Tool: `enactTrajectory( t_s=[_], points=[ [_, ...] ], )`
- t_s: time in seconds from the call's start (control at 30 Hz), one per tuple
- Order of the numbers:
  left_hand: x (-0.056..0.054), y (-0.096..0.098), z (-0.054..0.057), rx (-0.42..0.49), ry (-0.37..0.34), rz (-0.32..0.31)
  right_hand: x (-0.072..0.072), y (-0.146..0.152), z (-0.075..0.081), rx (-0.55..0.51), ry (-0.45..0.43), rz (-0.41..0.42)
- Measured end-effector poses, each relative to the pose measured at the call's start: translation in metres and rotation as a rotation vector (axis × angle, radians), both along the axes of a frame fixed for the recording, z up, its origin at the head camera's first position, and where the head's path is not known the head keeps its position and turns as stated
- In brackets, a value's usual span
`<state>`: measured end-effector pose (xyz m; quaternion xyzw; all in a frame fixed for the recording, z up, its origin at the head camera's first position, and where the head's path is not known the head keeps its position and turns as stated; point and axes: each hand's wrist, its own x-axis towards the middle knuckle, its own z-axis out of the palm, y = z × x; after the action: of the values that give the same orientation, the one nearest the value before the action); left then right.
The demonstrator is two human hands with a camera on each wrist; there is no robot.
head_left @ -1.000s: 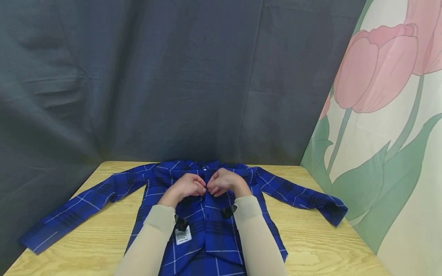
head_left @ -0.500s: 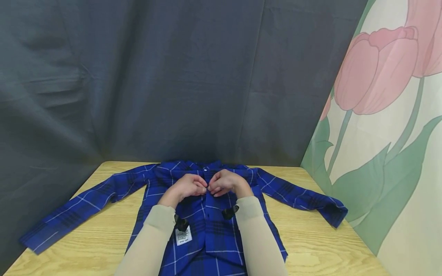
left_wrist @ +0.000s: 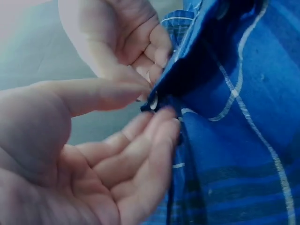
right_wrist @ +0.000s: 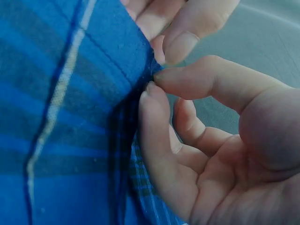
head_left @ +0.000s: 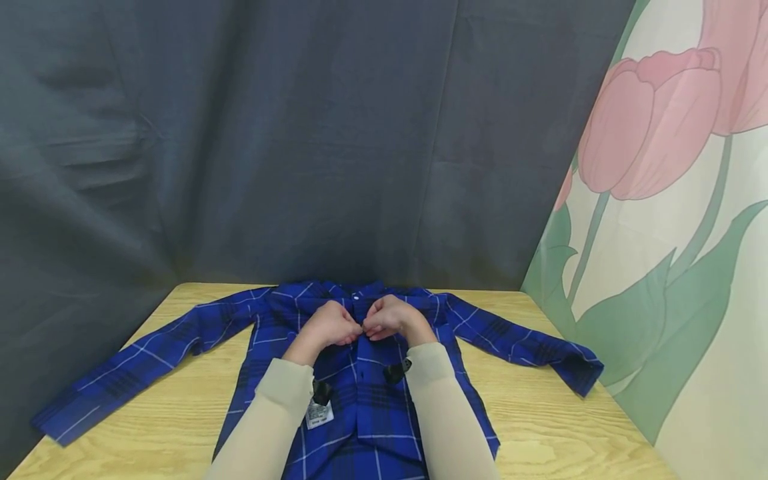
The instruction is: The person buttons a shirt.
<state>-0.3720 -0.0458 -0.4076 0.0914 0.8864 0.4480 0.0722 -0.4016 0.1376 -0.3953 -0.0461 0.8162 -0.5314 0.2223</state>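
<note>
A blue plaid long-sleeved shirt [head_left: 375,400] lies front up, its collar at the far side and both sleeves spread. At the upper front placket my left hand [head_left: 331,325] and right hand [head_left: 390,317] meet fingertip to fingertip. In the left wrist view a small pale button [left_wrist: 154,101] shows at the placket edge, between the thumb and fingers of my left hand [left_wrist: 112,150]. My right hand [right_wrist: 206,136] pinches the placket edge between thumb and index finger in the right wrist view. Another white button [head_left: 356,295] shows near the collar.
The shirt lies on a light wooden table [head_left: 558,427]. A dark grey curtain [head_left: 336,147] hangs behind it, and a wall with painted tulips [head_left: 654,133] stands at the right. A white label [head_left: 319,415] shows on the shirt beside my left wrist.
My left hand has shifted slightly right and turned at the wrist, its fingertips still at the placket. My right hand has stayed nearly in place.
</note>
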Motion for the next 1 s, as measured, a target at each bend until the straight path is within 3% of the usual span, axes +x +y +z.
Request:
enactTrajectory(
  t_s=[0.1, 0.2, 0.33, 0.5, 1.0],
  points=[
    [-0.026, 0.001, -0.027, -0.122, 0.061, 0.006, 0.001, -0.001, 0.002, 0.018, 0.007, -0.01],
    [-0.053, 0.003, -0.058, -0.176, 0.149, 0.009, 0.003, -0.001, 0.003, 0.035, 0.005, -0.022],
    [-0.06, 0.009, -0.071, -0.202, 0.231, 0.061, 0.004, -0.001, 0.004, 0.051, 0.008, -0.032],
    [-0.061, 0.013, -0.074, -0.212, 0.213, 0.092, 0.003, 0.0, 0.003, 0.069, 0.018, -0.013],
    [-0.061, 0.009, -0.065, -0.203, 0.133, 0.036, 0.005, 0.003, 0.008, 0.117, 0.05, 0.024]
  ],
)
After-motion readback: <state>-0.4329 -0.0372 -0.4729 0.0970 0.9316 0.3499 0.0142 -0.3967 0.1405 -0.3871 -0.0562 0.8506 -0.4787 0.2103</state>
